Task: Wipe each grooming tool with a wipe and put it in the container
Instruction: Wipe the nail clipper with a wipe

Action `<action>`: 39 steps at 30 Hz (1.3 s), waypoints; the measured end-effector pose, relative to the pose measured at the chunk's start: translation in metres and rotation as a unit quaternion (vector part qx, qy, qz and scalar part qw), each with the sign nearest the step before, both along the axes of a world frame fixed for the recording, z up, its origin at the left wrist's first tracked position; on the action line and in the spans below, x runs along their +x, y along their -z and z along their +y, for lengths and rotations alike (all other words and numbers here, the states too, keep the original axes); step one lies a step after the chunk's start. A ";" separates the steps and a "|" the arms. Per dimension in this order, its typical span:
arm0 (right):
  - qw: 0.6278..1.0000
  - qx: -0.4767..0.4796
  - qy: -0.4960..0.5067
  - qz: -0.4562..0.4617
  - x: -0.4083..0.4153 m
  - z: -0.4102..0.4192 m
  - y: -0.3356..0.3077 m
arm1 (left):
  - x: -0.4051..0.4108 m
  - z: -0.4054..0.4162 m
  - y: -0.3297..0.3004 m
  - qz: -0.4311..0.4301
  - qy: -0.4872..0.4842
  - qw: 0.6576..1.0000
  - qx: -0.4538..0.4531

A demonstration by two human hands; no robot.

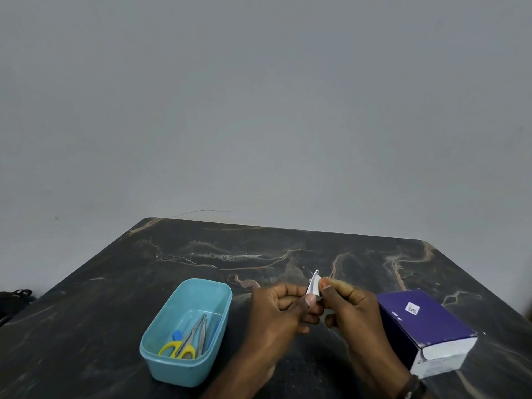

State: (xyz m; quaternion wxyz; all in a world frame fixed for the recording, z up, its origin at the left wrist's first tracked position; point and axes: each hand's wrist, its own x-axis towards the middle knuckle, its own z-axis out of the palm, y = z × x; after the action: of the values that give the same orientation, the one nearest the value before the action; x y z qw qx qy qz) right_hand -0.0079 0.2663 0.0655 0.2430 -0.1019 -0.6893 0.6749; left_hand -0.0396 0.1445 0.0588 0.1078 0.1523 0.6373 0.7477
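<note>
Both hands meet above the dark marbled table [288,249], just right of the container. Left hand [276,309] has its grip curled round the lower end of a small metal grooming tool [316,273], thumb pressed against it. Right hand [349,306] pinches a white wipe [313,287] folded over the tool, thumb on top; only the tool's silvery tip pokes out above the wipe (looks like tweezers or a clipper, too small to tell). The light blue container [161,367] sits on the table to the left of the hands, holding yellow-handled scissors [180,348], a slim metal tool lying beside them and something blue underneath. A purple box [426,321] with a white end lies on the table just right of the right hand. Dark band on the right wrist [413,387]. Plain grey wall [259,96] behind.
</note>
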 end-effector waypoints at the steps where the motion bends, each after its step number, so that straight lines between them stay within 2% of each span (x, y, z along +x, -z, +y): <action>1: 1.000 -0.004 -0.002 -0.002 0.000 0.000 0.000 | 0.000 0.000 0.000 0.000 0.001 1.000 -0.001; 8: 0.998 0.005 -0.057 -0.017 0.004 0.001 0.001 | -0.001 0.001 0.001 -0.005 -0.006 1.000 0.018; 13: 0.997 -0.021 -0.076 -0.014 0.003 0.002 0.002 | -0.002 0.000 0.004 -0.019 0.000 1.000 0.022; 19: 0.994 -0.094 -0.056 -0.023 0.003 0.004 0.001 | 0.000 0.005 0.010 -0.025 0.044 0.999 -0.021; 26: 0.984 -0.114 -0.124 -0.056 0.003 0.003 0.002 | -0.003 0.004 0.008 0.006 -0.009 1.000 0.001; 35: 0.988 -0.122 -0.081 -0.044 0.003 0.006 0.003 | -0.003 0.006 0.011 0.015 0.022 0.999 -0.028; 39: 0.984 -0.119 -0.123 -0.054 0.003 0.005 0.001 | -0.004 0.004 0.008 0.018 0.001 1.000 -0.005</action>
State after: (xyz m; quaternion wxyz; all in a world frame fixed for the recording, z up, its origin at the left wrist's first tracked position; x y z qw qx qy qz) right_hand -0.0049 0.2716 0.0649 0.1068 -0.0808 -0.6235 0.7702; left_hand -0.0436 0.1486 0.0507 0.0979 0.1656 0.6428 0.7415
